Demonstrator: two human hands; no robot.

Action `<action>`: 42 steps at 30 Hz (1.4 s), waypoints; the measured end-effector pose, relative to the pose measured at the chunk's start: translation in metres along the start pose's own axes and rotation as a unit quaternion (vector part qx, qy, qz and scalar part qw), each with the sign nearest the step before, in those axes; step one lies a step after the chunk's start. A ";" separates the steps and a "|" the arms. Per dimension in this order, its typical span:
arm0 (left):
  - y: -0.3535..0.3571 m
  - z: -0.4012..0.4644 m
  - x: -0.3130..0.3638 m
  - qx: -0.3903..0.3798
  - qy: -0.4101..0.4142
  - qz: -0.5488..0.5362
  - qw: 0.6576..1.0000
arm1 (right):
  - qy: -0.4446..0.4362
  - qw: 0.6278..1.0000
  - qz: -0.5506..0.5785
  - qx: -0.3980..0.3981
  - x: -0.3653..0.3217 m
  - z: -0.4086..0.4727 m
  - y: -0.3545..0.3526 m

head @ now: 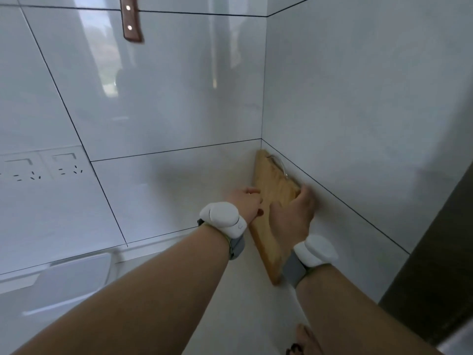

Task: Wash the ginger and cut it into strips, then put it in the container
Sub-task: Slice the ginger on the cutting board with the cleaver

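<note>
In the corner where two glossy white tiled walls (pixel 179 85) are meeting, a pale countertop (pixel 238 290) is running beneath thin dark grout lines, and the tiles are reflecting soft, blurred shapes. One wooden cutting board (pixel 275 190), flat and light brown with rounded corners and a metal loop at its far end, is standing on edge and leaning against the right-hand wall. Two hands are reaching for it: the left hand (pixel 247 202) is curling its fingers round the board's left edge, and the right hand (pixel 294 211) is gripping the right edge, fingers wrapped behind the wood. Each wrist is wearing one smooth, rounded white device on a grey strap, two in all (pixel 222 217) (pixel 316 251). Two white wall sockets (pixel 41 163) are sitting side by side on the left wall. One brown wooden handle (pixel 131 19) with two shiny rivets is hanging at the top. A dark panel (pixel 440 265) is rising at the right edge. The ginger is not appearing anywhere in view.
</note>
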State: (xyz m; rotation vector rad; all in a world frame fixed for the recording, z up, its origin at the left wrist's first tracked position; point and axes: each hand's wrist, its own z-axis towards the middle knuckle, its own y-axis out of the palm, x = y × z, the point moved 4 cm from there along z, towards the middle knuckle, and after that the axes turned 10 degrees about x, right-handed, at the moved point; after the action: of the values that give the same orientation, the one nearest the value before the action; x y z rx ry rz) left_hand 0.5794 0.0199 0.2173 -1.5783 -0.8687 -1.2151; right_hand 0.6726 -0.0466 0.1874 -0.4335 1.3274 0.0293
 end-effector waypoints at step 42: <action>-0.239 -0.048 -0.331 0.113 -0.354 0.169 0.913 | 0.051 0.844 -0.421 -0.328 0.187 -0.100 0.109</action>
State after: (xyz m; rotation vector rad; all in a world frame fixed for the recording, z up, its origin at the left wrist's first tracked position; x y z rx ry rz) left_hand 0.2600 0.0523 -0.0394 -1.8959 -1.0733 -0.2599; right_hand 0.5977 -0.0208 -0.0377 -1.6000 1.1019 -0.2870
